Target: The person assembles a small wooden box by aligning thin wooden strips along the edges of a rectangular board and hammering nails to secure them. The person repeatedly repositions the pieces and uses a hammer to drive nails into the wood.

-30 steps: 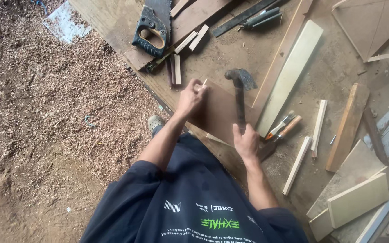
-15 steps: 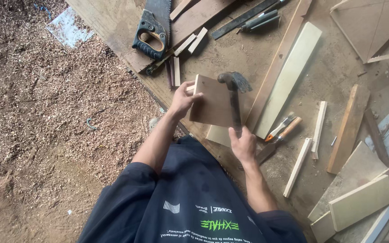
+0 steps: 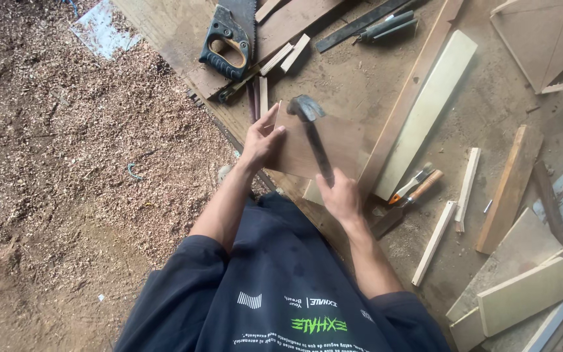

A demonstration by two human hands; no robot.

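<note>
My left hand (image 3: 263,141) grips the left edge of a thin brown plywood panel (image 3: 337,148), holding it tilted up off the wooden floor. In my right hand (image 3: 340,195) is a hammer (image 3: 313,133) with a dark handle. Its metal head is raised over the panel's upper left part. My dark shirt fills the bottom of the view.
A handsaw (image 3: 230,39) lies at the top. A long pale board (image 3: 427,112) runs to the right of the panel. A chisel (image 3: 406,200) and small wood strips (image 3: 468,189) lie right of my hand. Offcut blocks (image 3: 522,296) sit at lower right. Sawdust (image 3: 66,156) covers the left.
My left hand has lifted the panel from lying almost edge-on to facing me. The hammer has stayed raised over it.
</note>
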